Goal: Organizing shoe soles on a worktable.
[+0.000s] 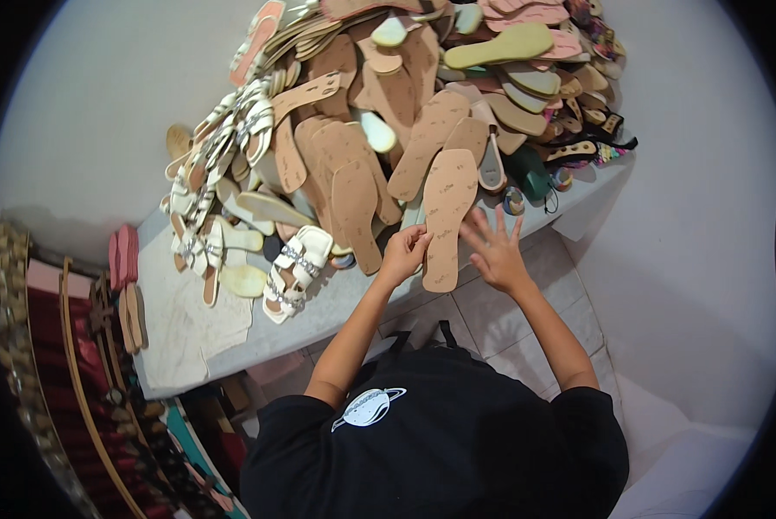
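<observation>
A rack stands left of the grey table, where white sandals lie left of piled tan soles; tiled floor and pale wall follow rightward. The left hand pinches the front sole by its left edge; the right hand, spread and blurred, is just beside its right edge, contact unclear.

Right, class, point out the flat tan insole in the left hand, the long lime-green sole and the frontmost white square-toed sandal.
Flat tan insole (449, 219): head view, its middle.
Long lime-green sole (501, 47): head view, its middle.
White square-toed sandal (298, 274): head view, its middle.
</observation>
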`<state>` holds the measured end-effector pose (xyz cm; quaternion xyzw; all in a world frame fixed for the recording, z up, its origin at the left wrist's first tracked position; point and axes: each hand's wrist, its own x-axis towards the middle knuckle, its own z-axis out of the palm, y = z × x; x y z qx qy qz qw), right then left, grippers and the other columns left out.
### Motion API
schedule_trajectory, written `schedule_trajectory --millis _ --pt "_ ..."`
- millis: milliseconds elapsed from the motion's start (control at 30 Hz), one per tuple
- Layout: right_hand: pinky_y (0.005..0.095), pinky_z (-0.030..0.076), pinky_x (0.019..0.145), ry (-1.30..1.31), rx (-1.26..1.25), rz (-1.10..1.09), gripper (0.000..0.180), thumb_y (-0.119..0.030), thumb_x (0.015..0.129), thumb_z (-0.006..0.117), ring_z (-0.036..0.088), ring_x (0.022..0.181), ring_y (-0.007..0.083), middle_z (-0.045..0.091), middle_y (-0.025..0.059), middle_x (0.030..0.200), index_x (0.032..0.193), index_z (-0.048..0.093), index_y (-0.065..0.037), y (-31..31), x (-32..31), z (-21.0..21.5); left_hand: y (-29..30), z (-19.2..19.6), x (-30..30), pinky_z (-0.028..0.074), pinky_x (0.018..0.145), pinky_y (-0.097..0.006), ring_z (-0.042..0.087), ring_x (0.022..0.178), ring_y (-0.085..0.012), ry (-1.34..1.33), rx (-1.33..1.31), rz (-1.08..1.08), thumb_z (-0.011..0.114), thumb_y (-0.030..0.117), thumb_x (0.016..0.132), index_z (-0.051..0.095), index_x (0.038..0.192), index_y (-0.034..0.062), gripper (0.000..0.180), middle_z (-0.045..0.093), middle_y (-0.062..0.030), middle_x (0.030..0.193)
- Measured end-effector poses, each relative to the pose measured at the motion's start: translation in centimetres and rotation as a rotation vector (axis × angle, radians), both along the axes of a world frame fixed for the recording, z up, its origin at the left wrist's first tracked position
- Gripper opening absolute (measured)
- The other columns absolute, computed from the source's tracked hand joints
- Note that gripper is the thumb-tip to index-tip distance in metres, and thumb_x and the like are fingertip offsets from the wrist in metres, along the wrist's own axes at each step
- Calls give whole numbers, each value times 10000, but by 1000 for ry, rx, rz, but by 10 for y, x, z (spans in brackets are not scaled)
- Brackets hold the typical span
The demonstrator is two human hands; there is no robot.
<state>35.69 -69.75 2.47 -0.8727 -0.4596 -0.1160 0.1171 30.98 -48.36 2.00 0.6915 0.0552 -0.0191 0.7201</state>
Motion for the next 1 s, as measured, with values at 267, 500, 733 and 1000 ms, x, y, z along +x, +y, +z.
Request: schedule_trajectory --millis 267,500,733,1000 --pt "669 -94 955 -200 56 396 546 -477 818 441 120 1343 302 265 3 1427 1322 381 -277 69 -5 11 28 0 -67 408 648 -176 512 760 -30 -70 197 62 458 98 913 526 1044 4 175 577 11 870" --pt "675 -111 942 -299 -31 444 459 -407 860 400 161 1332 307 256 -2 1432 1315 376 -349 141 -5 30 71 -6 -142 440 683 -230 536 740 -71 -118 155 312 488 94 882 550 1003 -18 176 605 -58 812" --pt "706 -69 907 -86 156 322 568 -401 852 453 51 1325 413 172 161 1438 1351 334 -157 253 -113 43 158 -13 -245 429 741 -205 539 834 -61 -37 131 545 465 114 915 521 1068 -36 222 594 -31 930" --pt "667 -61 944 224 244 487 680 -351 827 522 57 1330 401 179 144 1438 1375 239 -65 389 -271 5 263 -9 -379 442 745 -210 559 848 -75 -57 147 942 473 114 911 527 1080 -50 241 609 -57 949"
